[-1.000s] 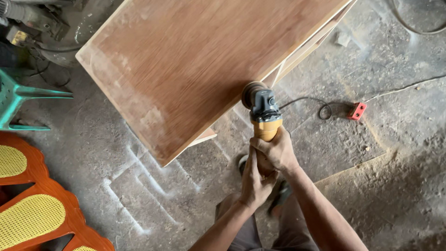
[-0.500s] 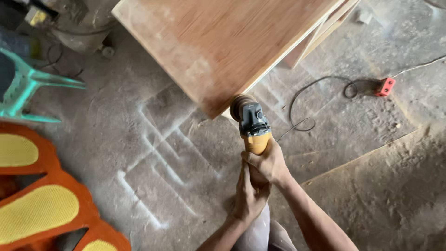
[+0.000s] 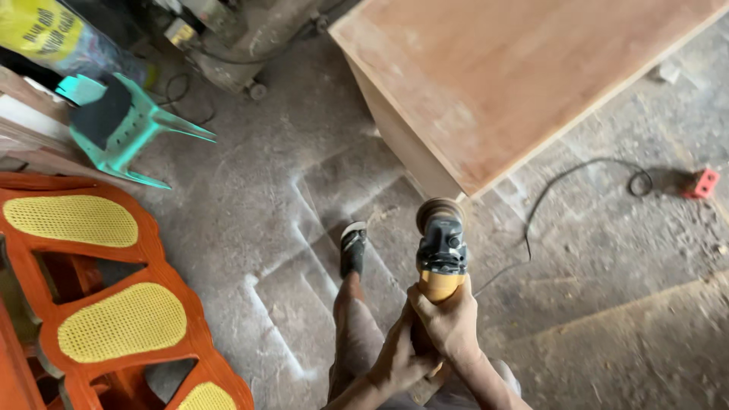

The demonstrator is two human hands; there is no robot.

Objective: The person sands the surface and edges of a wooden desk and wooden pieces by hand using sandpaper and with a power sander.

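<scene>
Angle grinder (image 3: 440, 247) is gripped w/ both hands: right hand (image 3: 449, 323) clenched on yellow handle, left hand (image 3: 399, 357) wrapped below. Disc is held just beside wooden cabinet (image 3: 524, 83) corner, above the floor.

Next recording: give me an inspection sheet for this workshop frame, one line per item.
Surface: dusty concrete floor, swept tracks in the dust.
Job's things: angle grinder, disc beside the corner of the wooden cabinet.
Clutter: red plug block.
Grippers: right hand and left hand both grip the grinder handle.
Cables: black cord loops across the floor.
Surroundings: orange cane-panel frame, teal plastic stool, the person's sandalled foot.
</scene>
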